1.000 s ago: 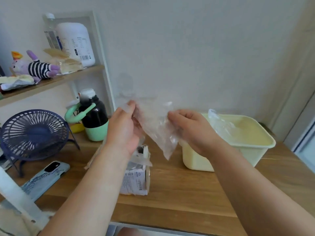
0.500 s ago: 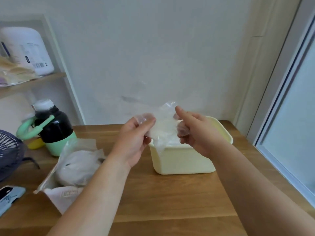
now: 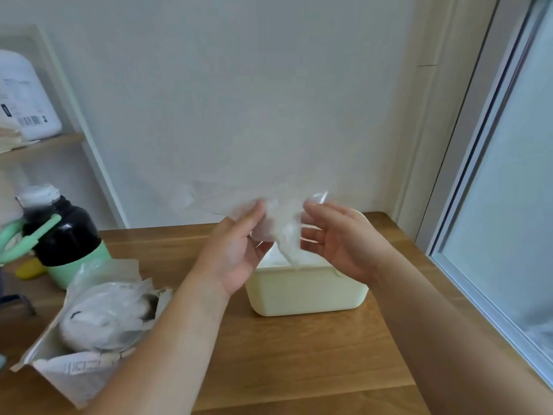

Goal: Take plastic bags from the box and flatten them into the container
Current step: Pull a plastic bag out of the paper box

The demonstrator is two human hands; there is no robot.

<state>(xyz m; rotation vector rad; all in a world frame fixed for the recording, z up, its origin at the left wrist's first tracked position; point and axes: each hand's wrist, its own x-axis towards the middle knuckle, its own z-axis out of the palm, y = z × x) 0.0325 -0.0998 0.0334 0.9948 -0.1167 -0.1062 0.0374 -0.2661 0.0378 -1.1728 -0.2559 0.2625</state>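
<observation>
1. Plastic bag (image 3: 281,224): clear, crumpled, held just above the cream container (image 3: 305,293) on the bench (image 3: 299,357).
2. Left hand (image 3: 236,253): fingers and thumb pinch the bag.
3. Right hand (image 3: 339,239): fingers nearly straight, tips at the bag; whether they grip it cannot be told.
4. Box (image 3: 74,377): open, left of the container.

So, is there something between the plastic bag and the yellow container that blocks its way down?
Nothing visible does. The plastic bag hangs between the left hand and the right hand, directly above the open container, and its lower end reaches the rim. No lid is on the container.
</observation>
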